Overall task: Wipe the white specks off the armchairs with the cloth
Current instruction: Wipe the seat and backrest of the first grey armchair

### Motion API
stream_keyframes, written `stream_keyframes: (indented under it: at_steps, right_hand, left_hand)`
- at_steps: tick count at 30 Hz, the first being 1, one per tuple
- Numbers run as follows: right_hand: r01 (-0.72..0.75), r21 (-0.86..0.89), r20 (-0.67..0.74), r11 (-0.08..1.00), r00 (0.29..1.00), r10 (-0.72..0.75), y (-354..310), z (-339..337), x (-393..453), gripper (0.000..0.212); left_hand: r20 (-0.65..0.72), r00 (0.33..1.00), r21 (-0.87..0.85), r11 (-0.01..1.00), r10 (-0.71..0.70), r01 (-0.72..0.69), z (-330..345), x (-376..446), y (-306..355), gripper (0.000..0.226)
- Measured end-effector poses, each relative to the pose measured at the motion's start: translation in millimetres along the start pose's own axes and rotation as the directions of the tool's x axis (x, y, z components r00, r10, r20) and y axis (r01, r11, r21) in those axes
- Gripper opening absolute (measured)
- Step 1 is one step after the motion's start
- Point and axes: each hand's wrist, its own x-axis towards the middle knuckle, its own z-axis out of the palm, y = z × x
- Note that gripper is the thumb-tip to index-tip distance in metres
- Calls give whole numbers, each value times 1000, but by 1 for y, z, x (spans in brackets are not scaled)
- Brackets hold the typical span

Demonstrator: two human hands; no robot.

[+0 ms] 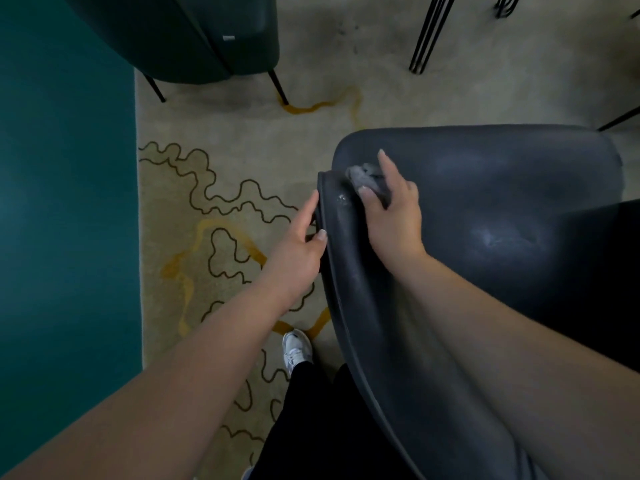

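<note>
1. A teal floor is running down the left, meeting the straight edge of a beige rug with wavy lines.
2. A dark green armchair is standing at the top left on thin legs, well apart from the hands, with open rug between.
3. The left hand is gripping the outer rim of the near armchair, thumb curled over the edge and fingers lying along the outside.
4. A shoe is resting on the rug just beside that rim.
5. White specks are sitting on the rim, touching the cloth.
6. The right hand is clamping the bunched grey cloth and pressing it onto the seat near the rim's front corner.
7. Pale smudges are showing on the seat further right.
8. Black legs are standing at the top right.
</note>
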Motion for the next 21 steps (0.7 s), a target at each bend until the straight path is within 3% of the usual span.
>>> stream_keyframes:
  at_steps: [2,6,8,15,21]
  right_hand:
    - [4,-50,89,999,996,0,-3,4,14,47]
    - [195,-87,179,977,968,-178,4,-6,-11,39]
    - [249,-78,180,965,956,-232,11,-13,-29,41]
    - [149,-106,137,983,981,-134,-5,8,13,35]
    - [361,-128,208,924,920,-331,11,-19,-39,40]
  left_hand:
    - [-1,1000,1,1000,-5,5,-1,0,1,59]
    - [2,1000,28,1000,2,-2,-1,1,2,60]
    - [9,1000,26,1000,13,-13,-2,1,2,60]
    - [-11,1000,7,1000,-6,6,-2,2,1,60]
    - [-15,1000,-7,1000,1,-1,-2,2,-3,60]
